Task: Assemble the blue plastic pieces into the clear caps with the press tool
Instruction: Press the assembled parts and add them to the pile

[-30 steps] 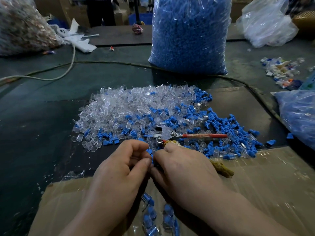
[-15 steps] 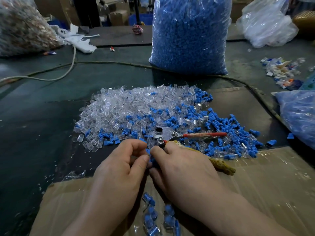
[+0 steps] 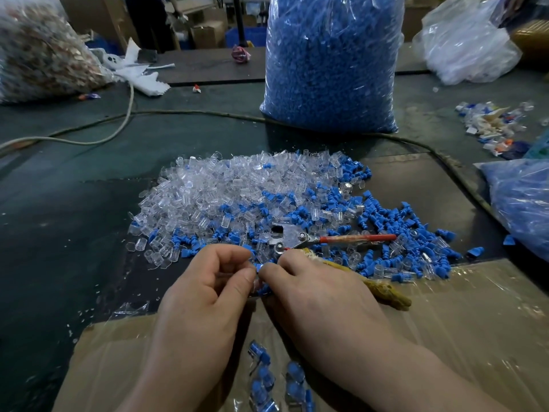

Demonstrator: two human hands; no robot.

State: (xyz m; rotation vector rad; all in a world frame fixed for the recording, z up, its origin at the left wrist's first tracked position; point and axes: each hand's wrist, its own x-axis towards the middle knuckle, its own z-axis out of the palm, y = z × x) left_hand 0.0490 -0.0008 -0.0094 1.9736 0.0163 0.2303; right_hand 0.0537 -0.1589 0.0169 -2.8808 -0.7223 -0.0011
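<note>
**Blue piece pinched between both hands at the near edge of the pile**

A small blue piece (image 3: 260,267) is pinched between the thumb and forefinger of the left hand (image 3: 208,292), whose other fingers are curled. It is met from the other side by the thumb tip of the right hand (image 3: 320,295), which is likewise curled in on it. Which way the piece's long axis runs cannot be told, as most of it is hidden by the fingers.

The press tool (image 3: 286,237) lies just beyond the knuckles on the mixed heap of clear caps (image 3: 225,185) and loose blue pieces (image 3: 401,230). Its metal head is turned to the left, and its red handle (image 3: 356,238) runs level toward the right. A second, yellowish wrapped handle (image 3: 383,289) slants down to the right from under the right hand. Whether it is gripped cannot be told.

Several assembled caps (image 3: 264,370) lie between the wrists on film-covered cardboard (image 3: 475,322). A tall bag of blue pieces (image 3: 332,60) stands upright beyond the heap.
</note>
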